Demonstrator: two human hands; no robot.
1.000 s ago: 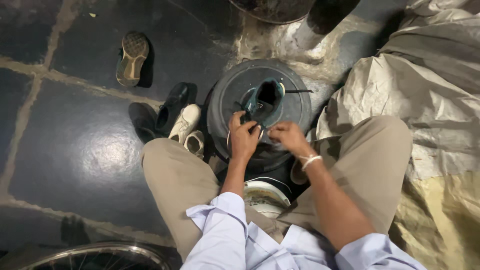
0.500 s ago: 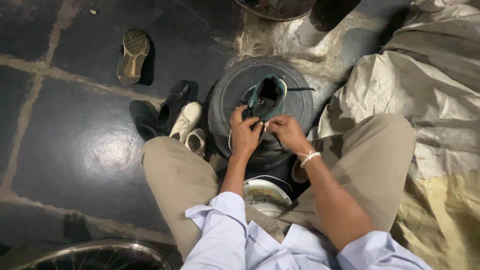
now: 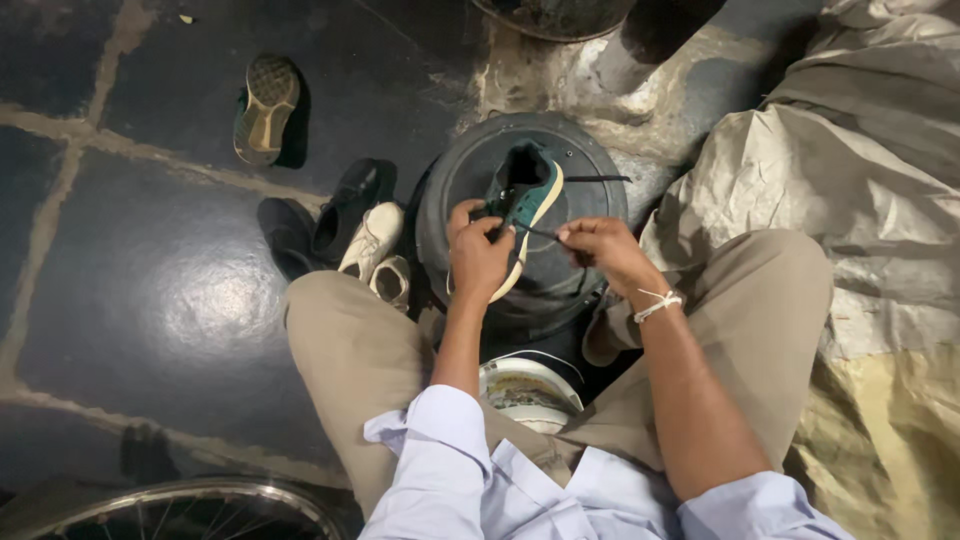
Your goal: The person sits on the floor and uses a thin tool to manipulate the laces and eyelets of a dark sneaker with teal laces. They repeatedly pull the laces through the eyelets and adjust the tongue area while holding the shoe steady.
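A teal shoe with a cream sole [image 3: 527, 190] rests on a round black lid [image 3: 590, 170] between my knees. My left hand [image 3: 477, 255] grips the near part of the shoe. My right hand [image 3: 600, 250] is just right of it, fingers pinched on a thin dark thread [image 3: 540, 232] that runs across to the shoe. A white string band circles my right wrist.
A cream shoe [image 3: 372, 240] and a black shoe [image 3: 345, 205] lie left of the lid, a brown-soled shoe [image 3: 265, 108] farther off on the dark stone floor. A white bowl [image 3: 528, 388] sits by my lap. Crumpled tarp [image 3: 850, 180] fills the right; a bicycle wheel rim [image 3: 200, 505] is bottom left.
My hands have drawn slightly apart, and the thread is now stretched between the shoe and my right hand. The shoe stays on the lid.
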